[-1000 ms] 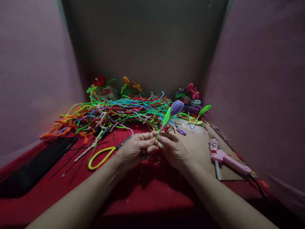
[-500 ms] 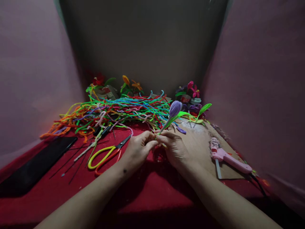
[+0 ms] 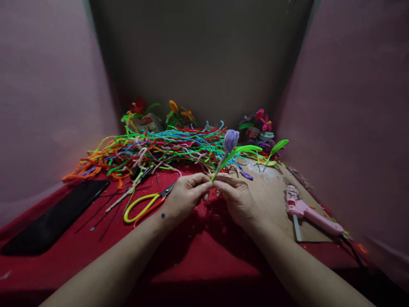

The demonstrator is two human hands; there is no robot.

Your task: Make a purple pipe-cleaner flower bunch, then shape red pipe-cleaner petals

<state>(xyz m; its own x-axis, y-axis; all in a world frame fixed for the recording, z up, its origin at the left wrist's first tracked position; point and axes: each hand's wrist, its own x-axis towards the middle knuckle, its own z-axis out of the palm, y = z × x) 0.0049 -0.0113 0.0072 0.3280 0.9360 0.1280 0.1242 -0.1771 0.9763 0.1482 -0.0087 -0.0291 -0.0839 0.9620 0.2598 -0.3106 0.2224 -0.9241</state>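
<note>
A pipe-cleaner flower with a purple bud [image 3: 231, 140] and a green leaf [image 3: 247, 149] stands tilted on a thin green stem. My left hand [image 3: 184, 197] and my right hand [image 3: 235, 198] meet at the centre and both pinch the lower end of that stem, fingers pressed together. The bud points up and to the right, above a pile of coloured pipe cleaners [image 3: 159, 149] that lies behind my hands on the red cloth [image 3: 198, 264].
Yellow-handled scissors [image 3: 145, 204] and thin wires [image 3: 108, 213] lie left of my hands, beside a black slab [image 3: 54, 217]. A pink glue gun [image 3: 311, 213] rests on a cardboard sheet [image 3: 271, 192] at right. Finished flowers [image 3: 179, 115] stand at the back wall.
The flower has turned in my fingers: the bud swung left and stands more upright, the leaf now points right. My hands stayed together at the stem.
</note>
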